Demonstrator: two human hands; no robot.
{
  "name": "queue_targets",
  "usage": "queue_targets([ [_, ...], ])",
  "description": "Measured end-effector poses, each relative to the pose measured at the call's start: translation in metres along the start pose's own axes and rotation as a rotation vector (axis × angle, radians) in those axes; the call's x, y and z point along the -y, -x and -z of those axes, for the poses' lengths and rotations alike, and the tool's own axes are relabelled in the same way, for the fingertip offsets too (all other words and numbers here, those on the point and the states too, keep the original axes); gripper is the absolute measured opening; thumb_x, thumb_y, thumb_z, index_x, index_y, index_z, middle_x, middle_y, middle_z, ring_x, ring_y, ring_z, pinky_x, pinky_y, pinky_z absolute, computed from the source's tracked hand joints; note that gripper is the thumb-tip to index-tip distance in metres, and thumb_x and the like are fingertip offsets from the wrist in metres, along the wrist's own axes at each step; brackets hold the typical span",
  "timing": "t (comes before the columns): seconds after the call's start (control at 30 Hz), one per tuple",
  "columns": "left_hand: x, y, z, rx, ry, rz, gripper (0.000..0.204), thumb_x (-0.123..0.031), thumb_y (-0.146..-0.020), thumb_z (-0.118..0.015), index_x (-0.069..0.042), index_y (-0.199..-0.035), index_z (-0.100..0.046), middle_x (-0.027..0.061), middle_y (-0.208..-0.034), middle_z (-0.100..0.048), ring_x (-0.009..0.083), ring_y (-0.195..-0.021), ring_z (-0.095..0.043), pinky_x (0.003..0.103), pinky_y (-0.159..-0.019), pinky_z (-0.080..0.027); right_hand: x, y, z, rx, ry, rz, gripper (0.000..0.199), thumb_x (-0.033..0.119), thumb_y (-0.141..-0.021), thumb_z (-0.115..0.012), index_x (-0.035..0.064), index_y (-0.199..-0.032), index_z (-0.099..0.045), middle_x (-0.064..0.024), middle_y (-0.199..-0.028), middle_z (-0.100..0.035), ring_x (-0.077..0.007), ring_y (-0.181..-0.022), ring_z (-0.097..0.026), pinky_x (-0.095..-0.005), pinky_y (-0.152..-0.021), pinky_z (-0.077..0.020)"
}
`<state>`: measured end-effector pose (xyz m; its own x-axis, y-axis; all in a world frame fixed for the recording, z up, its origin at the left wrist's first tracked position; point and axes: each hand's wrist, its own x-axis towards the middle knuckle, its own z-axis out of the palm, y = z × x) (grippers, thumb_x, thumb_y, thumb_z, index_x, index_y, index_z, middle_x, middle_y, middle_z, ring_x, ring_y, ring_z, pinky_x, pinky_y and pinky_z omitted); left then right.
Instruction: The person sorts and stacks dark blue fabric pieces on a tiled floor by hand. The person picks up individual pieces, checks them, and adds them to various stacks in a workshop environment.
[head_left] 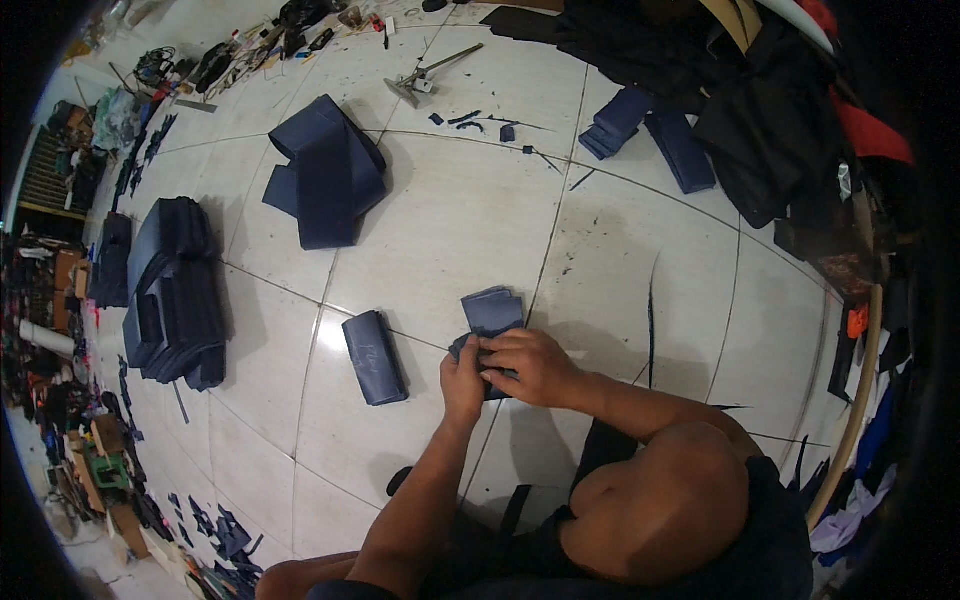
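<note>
My left hand (462, 384) and my right hand (535, 366) meet over the floor, fingers closed on a small bunch of dark navy fabric pieces (497, 391). Most of that bunch is covered by my fingers, so its exact shape is hidden. Just beyond my fingertips lies a short stack of navy fabric pieces (492, 310), touching or nearly touching the bunch. To the left of my left hand sits a folded navy bundle (375, 358) with pale chalk marks on top.
A tall pile of navy fabric (178, 290) stands at left, with a loosely folded navy strip (330, 180) farther off. A metal tool (425, 80) and scraps lie at the far side. Navy stacks (615, 122) and black cloth (745, 130) are far right; clutter (110, 450) lines the left.
</note>
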<state>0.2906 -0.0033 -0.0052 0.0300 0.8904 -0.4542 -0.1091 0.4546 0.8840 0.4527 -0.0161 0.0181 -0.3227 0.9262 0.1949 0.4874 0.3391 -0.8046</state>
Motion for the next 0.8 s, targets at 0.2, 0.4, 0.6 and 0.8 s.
queue_targets([
  [0.2,-0.002,0.0,-0.004,-0.014,0.042,0.084,0.029,-0.026,-0.1,-0.054,0.0,-0.092,-0.065,0.008,-0.084,-0.068,0.0159,-0.067,-0.066,0.03,-0.053,-0.057,-0.025,-0.003,0.014,-0.154,0.215,-0.251,0.024,0.02,-0.09,-0.068,0.0043,-0.108,-0.07,-0.0111,-0.099,-0.062,-0.0295,-0.093,-0.063,-0.0423,-0.074,-0.0517],
  [0.4,-0.002,0.0,-0.004,-0.004,0.039,0.076,0.029,-0.025,-0.1,-0.054,0.001,-0.091,-0.064,0.009,-0.083,-0.068,0.0157,-0.068,-0.066,0.03,-0.056,-0.058,-0.038,-0.003,0.001,-0.062,0.179,-0.219,0.016,0.015,-0.088,-0.069,0.0051,-0.1,-0.069,-0.0117,-0.093,-0.058,-0.0296,-0.087,-0.06,-0.0419,-0.074,-0.0508],
  [0.6,0.004,-0.001,0.002,-0.004,-0.02,0.058,0.029,-0.025,-0.1,-0.054,0.0,-0.089,-0.064,0.0085,-0.082,-0.067,0.0156,-0.066,-0.065,0.03,-0.054,-0.054,-0.017,-0.012,0.007,-0.004,-0.204,-0.259,0.011,0.011,-0.089,-0.067,0.0046,-0.093,-0.059,-0.0135,-0.09,-0.061,-0.0328,-0.088,-0.063,-0.0418,-0.075,-0.049],
  [0.8,0.013,-0.004,0.003,-0.002,-0.114,-0.111,0.035,-0.026,-0.101,-0.047,0.001,-0.09,-0.065,0.0094,-0.083,-0.067,0.0163,-0.066,-0.063,0.03,-0.057,-0.051,-0.016,-0.003,-0.01,-0.155,-0.037,0.092,0.016,0.01,-0.092,-0.064,0.0059,-0.107,-0.061,-0.0124,-0.095,-0.07,-0.0333,-0.085,-0.067,-0.0434,-0.077,-0.0495],
])
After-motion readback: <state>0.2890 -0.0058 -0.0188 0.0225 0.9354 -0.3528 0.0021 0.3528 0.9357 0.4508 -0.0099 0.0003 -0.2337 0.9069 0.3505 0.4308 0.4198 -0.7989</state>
